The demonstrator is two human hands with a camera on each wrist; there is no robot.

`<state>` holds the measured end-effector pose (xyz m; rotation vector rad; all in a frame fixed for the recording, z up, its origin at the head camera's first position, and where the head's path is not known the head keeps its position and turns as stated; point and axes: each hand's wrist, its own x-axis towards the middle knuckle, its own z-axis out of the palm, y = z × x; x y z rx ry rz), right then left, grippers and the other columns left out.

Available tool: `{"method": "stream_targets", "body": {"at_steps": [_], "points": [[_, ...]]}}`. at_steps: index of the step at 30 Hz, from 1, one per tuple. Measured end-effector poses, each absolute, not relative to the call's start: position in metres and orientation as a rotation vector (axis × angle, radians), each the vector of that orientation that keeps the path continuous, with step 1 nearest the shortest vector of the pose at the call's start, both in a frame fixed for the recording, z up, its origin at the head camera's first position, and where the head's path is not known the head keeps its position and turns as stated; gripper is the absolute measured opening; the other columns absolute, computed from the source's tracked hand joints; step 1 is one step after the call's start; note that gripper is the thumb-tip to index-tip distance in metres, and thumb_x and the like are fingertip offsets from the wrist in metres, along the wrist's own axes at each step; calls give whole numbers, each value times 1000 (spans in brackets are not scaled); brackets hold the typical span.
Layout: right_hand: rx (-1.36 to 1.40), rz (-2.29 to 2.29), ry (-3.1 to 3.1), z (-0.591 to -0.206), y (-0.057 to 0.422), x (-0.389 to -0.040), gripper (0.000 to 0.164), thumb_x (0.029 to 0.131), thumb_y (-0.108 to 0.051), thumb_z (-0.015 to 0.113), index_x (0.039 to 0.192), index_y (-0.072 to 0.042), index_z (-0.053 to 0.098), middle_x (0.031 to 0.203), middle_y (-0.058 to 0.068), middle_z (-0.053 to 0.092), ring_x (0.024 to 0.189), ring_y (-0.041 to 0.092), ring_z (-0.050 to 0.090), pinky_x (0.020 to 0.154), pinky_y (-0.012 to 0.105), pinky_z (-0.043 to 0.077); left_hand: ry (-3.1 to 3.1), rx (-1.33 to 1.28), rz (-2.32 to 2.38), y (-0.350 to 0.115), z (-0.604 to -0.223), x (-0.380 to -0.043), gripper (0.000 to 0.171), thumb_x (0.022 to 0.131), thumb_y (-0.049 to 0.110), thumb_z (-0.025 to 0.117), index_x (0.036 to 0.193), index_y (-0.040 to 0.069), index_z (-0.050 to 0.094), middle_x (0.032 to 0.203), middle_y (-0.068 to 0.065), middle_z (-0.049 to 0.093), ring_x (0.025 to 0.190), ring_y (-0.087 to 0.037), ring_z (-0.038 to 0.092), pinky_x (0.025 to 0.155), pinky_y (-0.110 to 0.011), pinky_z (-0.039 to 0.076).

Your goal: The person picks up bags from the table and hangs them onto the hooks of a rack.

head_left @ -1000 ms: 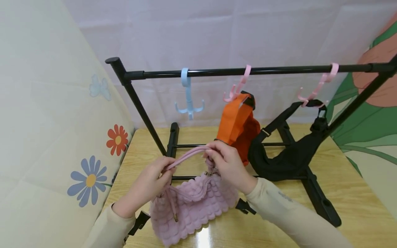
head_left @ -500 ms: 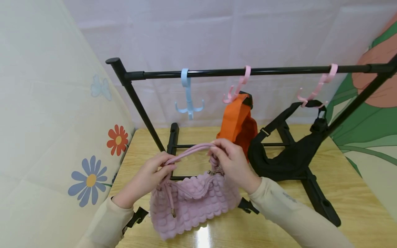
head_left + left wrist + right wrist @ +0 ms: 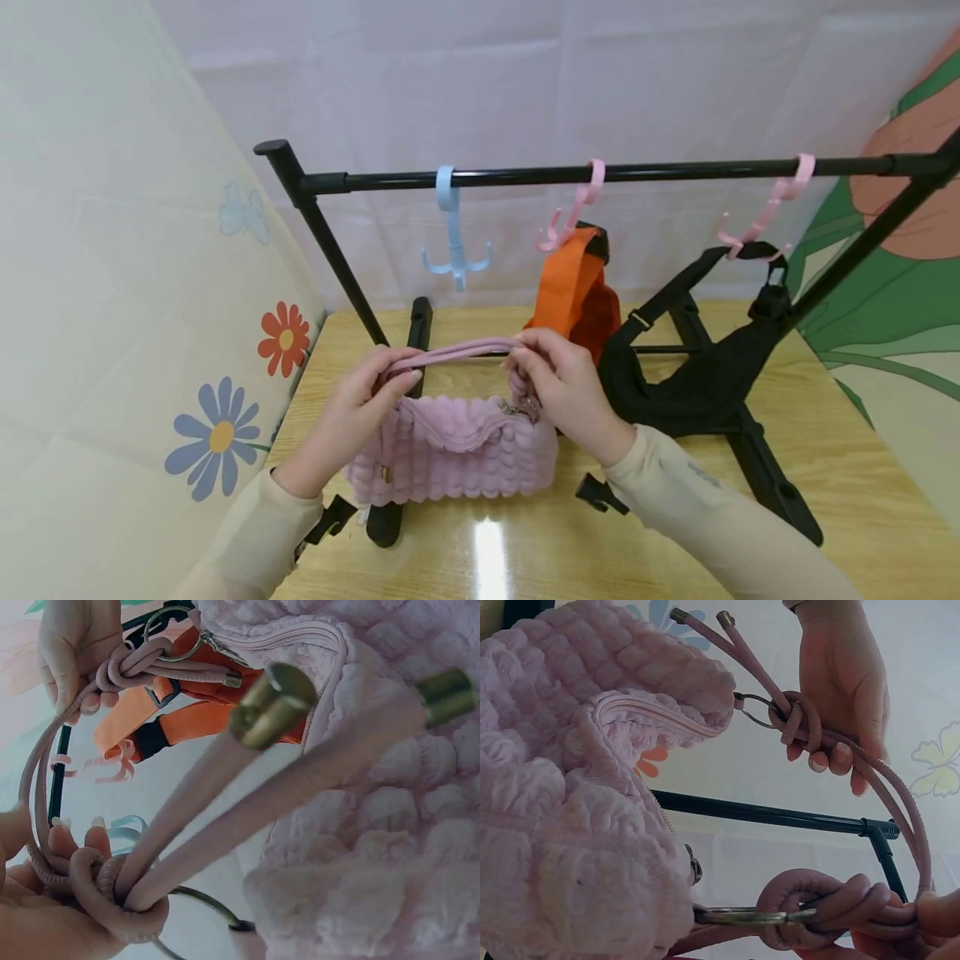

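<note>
A pink bubble-textured handbag (image 3: 472,462) hangs by its doubled cord strap (image 3: 461,352), stretched between both hands in the head view. My left hand (image 3: 356,417) pinches the strap's left end, close to a knot (image 3: 120,896) with two metal-tipped cord ends. At the other end my right hand (image 3: 566,392) grips the cord between thumb and fingers, beside a second knot (image 3: 817,907) joined to a metal ring (image 3: 746,915). In the right wrist view the bag's zip (image 3: 649,709) curves along its top. Behind the strap, a light blue hook (image 3: 455,242) hangs from the black rail (image 3: 517,177).
Two pink hooks hang farther right on the rail. An orange bag (image 3: 573,287) hangs at the middle pink hook (image 3: 577,208), and a black bag (image 3: 697,383) at the right pink hook (image 3: 768,212). The rack's black feet (image 3: 783,483) stand on the wooden table (image 3: 600,558).
The handbag has risen and its lower edge has swung away from me, so a rack foot shows below it. My left hand has moved up slightly; the strap now lies nearly level.
</note>
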<state>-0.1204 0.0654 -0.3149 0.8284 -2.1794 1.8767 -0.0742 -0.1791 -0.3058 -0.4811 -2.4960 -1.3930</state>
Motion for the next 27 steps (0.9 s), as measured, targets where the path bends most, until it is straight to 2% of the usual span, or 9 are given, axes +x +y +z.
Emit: {"method": "stream_targets", "body": {"at_steps": [6,11,17,27], "points": [[797,1912,-2182,-313,64,-123,9,97,6,52,92,7,60,73,14,61,54,22,54,48,32,49,-2458,-470,-1375,-179,-303,-79,23,100,2,51,117,-2,65,87,-3,53,72,-14,46,60,-25,42],[803,1883,-2182,-311,63,-125,9,97,6,53,93,7,60,75,17,62,56,21,54,49,28,48,-2390,-474,-1310,-177,-301,-83,22,97,-2,55,114,-3,68,87,-5,56,70,-14,46,57,-23,40],[810,1884,-2172,-308,60,-129,10,97,6,52,92,7,61,75,14,62,56,21,55,51,28,49,-2350,-369,-1298,-174,-297,-87,21,97,4,56,113,1,70,87,-4,58,73,-14,46,59,-21,40],[769,1922,-2200,-301,55,-136,11,99,2,52,96,8,60,78,20,61,59,23,56,55,28,51,-2300,-432,-1109,-177,-286,-98,20,91,-3,63,109,-4,71,81,-6,59,72,-16,45,62,-22,36]]}}
